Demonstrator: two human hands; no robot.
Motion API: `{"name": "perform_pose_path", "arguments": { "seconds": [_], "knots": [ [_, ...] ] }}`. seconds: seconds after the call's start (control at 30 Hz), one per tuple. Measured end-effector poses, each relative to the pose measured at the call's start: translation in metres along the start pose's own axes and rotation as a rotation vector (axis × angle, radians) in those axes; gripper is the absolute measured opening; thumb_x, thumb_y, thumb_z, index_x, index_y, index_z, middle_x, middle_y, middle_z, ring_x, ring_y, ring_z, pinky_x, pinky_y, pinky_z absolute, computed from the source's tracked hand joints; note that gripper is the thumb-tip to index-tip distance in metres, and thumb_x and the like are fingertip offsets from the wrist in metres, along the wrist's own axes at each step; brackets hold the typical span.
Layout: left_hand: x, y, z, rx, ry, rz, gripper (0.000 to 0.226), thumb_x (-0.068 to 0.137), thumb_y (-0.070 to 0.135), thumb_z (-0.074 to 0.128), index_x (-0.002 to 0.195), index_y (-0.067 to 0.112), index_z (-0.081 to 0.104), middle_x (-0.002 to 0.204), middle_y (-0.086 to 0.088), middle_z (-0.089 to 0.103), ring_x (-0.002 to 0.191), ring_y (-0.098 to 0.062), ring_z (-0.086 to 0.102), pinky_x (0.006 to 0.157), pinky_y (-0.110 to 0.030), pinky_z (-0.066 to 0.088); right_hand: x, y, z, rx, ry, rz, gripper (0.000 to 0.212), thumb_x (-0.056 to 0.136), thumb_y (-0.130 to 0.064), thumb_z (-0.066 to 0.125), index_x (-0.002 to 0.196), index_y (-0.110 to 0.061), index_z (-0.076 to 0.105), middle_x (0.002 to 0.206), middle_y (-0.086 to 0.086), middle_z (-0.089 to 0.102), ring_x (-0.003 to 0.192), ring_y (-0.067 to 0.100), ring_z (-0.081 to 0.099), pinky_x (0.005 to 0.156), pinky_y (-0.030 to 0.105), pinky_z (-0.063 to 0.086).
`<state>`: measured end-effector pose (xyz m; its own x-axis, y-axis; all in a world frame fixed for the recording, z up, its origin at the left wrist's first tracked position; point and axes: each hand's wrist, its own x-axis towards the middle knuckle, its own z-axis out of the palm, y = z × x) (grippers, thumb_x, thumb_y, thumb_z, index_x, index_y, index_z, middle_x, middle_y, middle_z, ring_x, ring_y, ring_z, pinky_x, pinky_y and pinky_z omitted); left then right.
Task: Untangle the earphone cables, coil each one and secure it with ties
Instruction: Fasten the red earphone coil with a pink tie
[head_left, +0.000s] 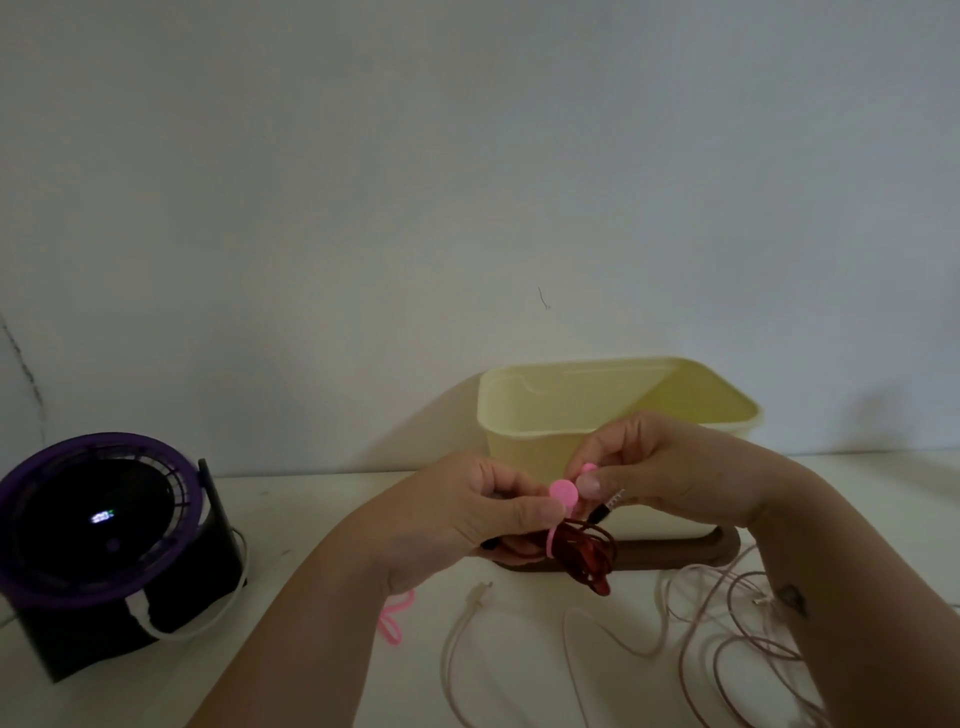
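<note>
Just in front of the cream tub (597, 415), the left hand (467, 514) is gripping the red earphone coil (587, 558), which is hanging long-axis down with its plug pointing up-right, while the right hand (660, 467) is pinching the pink tie (562, 491) looped round it; the coil's left side is hiding behind fingers.

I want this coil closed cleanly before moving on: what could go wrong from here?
The pink tie is only pinched between the left hand and right hand; a slip before it fastens could let the red coil spring open. The right forearm hangs over the loose pale cables and might drag them into new tangles.
</note>
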<state>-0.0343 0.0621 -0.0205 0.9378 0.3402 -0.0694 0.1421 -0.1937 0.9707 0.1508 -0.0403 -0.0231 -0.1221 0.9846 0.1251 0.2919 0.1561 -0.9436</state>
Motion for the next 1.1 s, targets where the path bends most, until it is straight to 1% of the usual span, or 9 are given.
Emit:
{"name": "perform_pose_path", "arguments": {
  "seconds": [0.1,0.23,0.33,0.43,0.57,0.73,0.83,0.97,1.1],
  "knots": [
    [0.001,-0.002,-0.001,0.008,-0.003,0.002,0.014,0.077,0.028,0.068,0.078,0.015,0.072,0.079,-0.006,0.072,0.072,-0.012,0.066,0.08,-0.024,0.055,0.001,0.0,-0.001,0.051,-0.028,0.023,0.026,0.07,-0.042,0.077,0.084,-0.021,0.075,0.081,0.0,0.072,0.079,0.011,0.066,0.077,0.023,0.051],
    [0.001,-0.002,0.0,-0.043,-0.008,-0.02,0.013,0.083,0.022,0.065,0.085,0.012,0.072,0.082,-0.007,0.072,0.073,-0.016,0.067,0.074,-0.024,0.056,0.0,-0.003,-0.002,0.023,-0.006,0.041,0.022,0.073,-0.036,0.078,0.084,-0.018,0.075,0.08,0.003,0.071,0.077,0.012,0.065,0.076,0.024,0.052],
    [0.003,-0.001,0.001,-0.075,0.064,-0.011,0.026,0.076,0.029,0.066,0.093,0.011,0.071,0.068,0.004,0.067,0.057,-0.006,0.059,0.071,-0.022,0.056,0.001,-0.012,0.004,-0.028,0.146,0.049,0.008,0.077,-0.023,0.075,0.08,-0.015,0.074,0.079,0.006,0.071,0.075,0.013,0.065,0.076,0.024,0.052],
    [0.009,-0.004,0.001,-0.184,0.227,0.052,0.018,0.076,0.025,0.065,0.085,0.01,0.07,0.06,0.003,0.061,0.052,-0.006,0.054,0.074,-0.028,0.058,0.005,-0.023,0.016,-0.15,0.373,0.032,0.021,0.074,-0.026,0.071,0.083,-0.007,0.072,0.081,0.011,0.073,0.074,0.018,0.065,0.078,0.03,0.051],
    [0.018,-0.01,0.006,-0.283,0.42,0.16,0.018,0.085,0.019,0.062,0.089,0.003,0.07,0.072,-0.004,0.064,0.055,-0.005,0.056,0.074,-0.027,0.058,0.015,-0.034,0.04,-0.543,0.678,-0.027,0.012,0.078,-0.034,0.073,0.076,-0.022,0.07,0.067,-0.01,0.07,0.064,-0.004,0.063,0.058,0.009,0.045],
    [0.021,-0.011,0.01,-0.47,0.502,0.213,0.029,0.077,0.033,0.064,0.086,0.006,0.071,0.071,-0.004,0.065,0.064,-0.007,0.061,0.074,-0.025,0.057,0.023,-0.029,0.052,-0.778,0.805,-0.132,0.007,0.08,-0.03,0.07,0.076,-0.031,0.065,0.08,-0.015,0.064,0.083,-0.004,0.055,0.07,0.005,0.039],
    [0.021,-0.011,0.011,-0.62,0.473,0.184,0.032,0.078,0.031,0.064,0.092,0.003,0.069,0.074,-0.004,0.068,0.067,-0.007,0.064,0.069,-0.023,0.056,0.029,-0.022,0.056,-0.877,0.863,-0.273,0.004,0.077,-0.02,0.073,0.077,-0.024,0.071,0.083,-0.01,0.065,0.086,0.001,0.048,0.074,0.012,0.039],
    [0.019,-0.004,0.013,-0.896,0.412,0.113,0.019,0.079,0.017,0.069,0.091,0.002,0.07,0.089,-0.011,0.072,0.076,-0.013,0.07,0.063,-0.025,0.058,0.03,-0.021,0.061,-1.008,0.942,-0.419,0.006,0.071,-0.017,0.076,0.074,-0.021,0.073,0.102,-0.005,0.067,0.103,0.018,0.05,0.077,0.039,0.05],
    [0.016,0.0,0.014,-1.11,0.345,0.089,0.026,0.065,0.012,0.074,0.088,-0.001,0.074,0.091,-0.014,0.072,0.082,-0.017,0.068,0.068,-0.027,0.059,0.033,-0.024,0.073,-1.137,1.064,-0.506,0.004,0.069,-0.02,0.07,0.066,-0.02,0.072,0.104,-0.004,0.066,0.105,0.018,0.045,0.08,0.038,0.044]
  ]
}}
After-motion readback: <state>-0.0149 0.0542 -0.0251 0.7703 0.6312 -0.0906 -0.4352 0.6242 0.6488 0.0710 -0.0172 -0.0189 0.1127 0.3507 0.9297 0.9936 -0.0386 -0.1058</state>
